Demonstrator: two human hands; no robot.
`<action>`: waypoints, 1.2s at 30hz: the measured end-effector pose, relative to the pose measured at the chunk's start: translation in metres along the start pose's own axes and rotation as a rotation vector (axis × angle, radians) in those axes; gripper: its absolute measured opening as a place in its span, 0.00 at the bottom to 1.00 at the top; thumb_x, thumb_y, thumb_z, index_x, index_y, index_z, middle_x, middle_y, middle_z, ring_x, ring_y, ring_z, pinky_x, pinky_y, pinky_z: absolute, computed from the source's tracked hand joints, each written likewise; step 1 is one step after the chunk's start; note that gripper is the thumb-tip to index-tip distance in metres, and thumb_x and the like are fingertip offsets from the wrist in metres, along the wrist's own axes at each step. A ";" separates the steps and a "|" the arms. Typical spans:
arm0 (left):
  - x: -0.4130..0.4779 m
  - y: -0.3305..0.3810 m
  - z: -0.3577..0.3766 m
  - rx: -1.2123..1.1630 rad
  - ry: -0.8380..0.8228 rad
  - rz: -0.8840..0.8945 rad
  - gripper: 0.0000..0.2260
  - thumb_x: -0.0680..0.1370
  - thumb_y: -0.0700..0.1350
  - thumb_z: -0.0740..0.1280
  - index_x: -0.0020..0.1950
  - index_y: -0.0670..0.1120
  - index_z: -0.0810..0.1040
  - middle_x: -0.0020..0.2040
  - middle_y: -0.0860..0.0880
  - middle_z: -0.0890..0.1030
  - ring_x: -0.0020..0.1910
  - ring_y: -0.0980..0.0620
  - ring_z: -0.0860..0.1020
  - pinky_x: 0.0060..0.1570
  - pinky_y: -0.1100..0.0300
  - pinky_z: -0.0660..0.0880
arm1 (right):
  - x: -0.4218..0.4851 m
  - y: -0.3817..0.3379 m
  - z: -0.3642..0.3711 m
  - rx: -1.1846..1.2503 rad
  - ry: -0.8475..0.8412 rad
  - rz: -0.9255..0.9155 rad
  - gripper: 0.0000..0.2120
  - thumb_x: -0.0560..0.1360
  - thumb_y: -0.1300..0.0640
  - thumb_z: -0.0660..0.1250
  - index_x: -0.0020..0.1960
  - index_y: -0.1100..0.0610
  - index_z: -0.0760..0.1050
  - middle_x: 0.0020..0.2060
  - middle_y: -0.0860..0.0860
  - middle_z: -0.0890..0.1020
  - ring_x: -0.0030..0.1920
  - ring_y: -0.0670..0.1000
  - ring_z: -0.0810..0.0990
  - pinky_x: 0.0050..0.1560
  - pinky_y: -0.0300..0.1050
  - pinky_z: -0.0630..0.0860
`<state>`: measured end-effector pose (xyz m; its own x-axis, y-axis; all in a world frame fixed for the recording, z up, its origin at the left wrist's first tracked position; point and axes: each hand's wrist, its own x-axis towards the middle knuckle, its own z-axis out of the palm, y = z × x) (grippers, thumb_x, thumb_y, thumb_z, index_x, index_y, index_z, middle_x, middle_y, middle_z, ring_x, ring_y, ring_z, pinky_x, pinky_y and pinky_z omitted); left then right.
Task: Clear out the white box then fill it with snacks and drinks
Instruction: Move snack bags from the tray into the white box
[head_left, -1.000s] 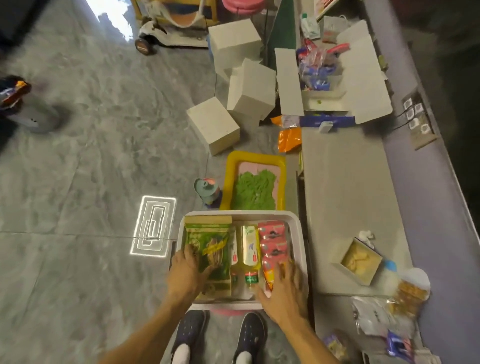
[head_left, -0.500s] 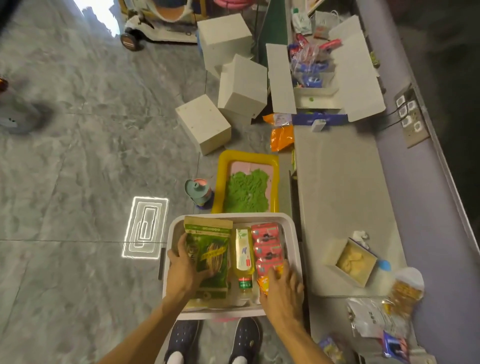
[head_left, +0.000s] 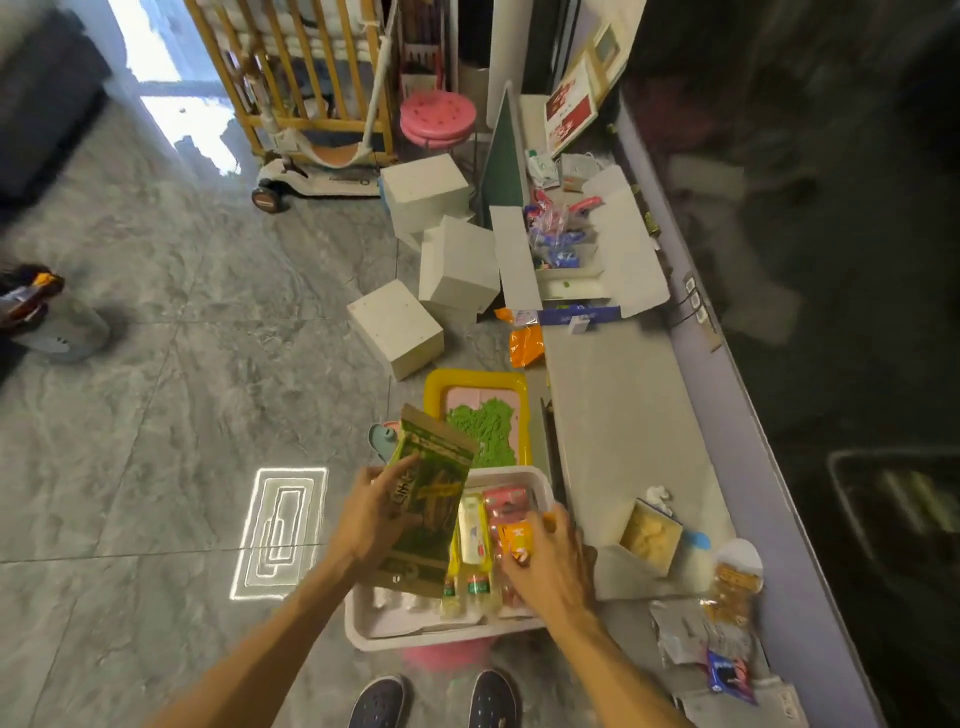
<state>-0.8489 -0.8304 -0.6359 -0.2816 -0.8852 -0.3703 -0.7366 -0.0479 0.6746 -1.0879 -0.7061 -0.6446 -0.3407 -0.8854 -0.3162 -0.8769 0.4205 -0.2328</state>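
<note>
Left hand (head_left: 371, 519): forearm enters from lower left; fingers and thumb clamp green snack bag (head_left: 434, 493) at its left edge. Bag tilted, top leaning away, lower end over left part of white box (head_left: 363, 631).
Right hand (head_left: 550, 564): forearm enters from lower right; palm down, fingers curled round orange packet (head_left: 514, 540) at box's right side.
Box also holds: yellow bottles (head_left: 472, 540) in middle, pink packets (head_left: 506, 499) at far right.

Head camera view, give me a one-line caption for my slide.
Left hand holds a green snack bag tilted over the white box while the right hand grips an orange packet inside it.
</note>
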 end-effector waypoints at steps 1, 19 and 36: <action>-0.002 0.016 -0.016 0.005 0.011 0.035 0.37 0.74 0.42 0.79 0.79 0.61 0.68 0.66 0.49 0.69 0.63 0.47 0.74 0.62 0.50 0.79 | -0.001 -0.005 -0.020 0.031 0.042 -0.001 0.32 0.74 0.36 0.73 0.74 0.46 0.71 0.76 0.55 0.67 0.69 0.60 0.75 0.63 0.59 0.77; -0.089 0.281 -0.135 0.117 -0.198 0.910 0.33 0.73 0.50 0.81 0.75 0.62 0.73 0.65 0.54 0.71 0.62 0.49 0.76 0.64 0.49 0.79 | -0.202 -0.028 -0.276 0.274 0.710 0.385 0.28 0.76 0.36 0.72 0.71 0.48 0.73 0.79 0.55 0.67 0.73 0.59 0.73 0.62 0.51 0.79; -0.511 0.355 0.082 0.022 -0.844 1.467 0.36 0.70 0.46 0.83 0.76 0.58 0.75 0.60 0.54 0.71 0.58 0.58 0.76 0.68 0.63 0.71 | -0.714 0.040 -0.191 0.268 1.002 1.204 0.30 0.76 0.43 0.76 0.74 0.52 0.73 0.79 0.58 0.67 0.74 0.62 0.72 0.69 0.54 0.73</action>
<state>-1.0168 -0.3578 -0.2593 -0.9063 0.3011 0.2967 0.4186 0.5422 0.7286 -0.9441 -0.0951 -0.2525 -0.9326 0.2554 0.2551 0.1040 0.8669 -0.4874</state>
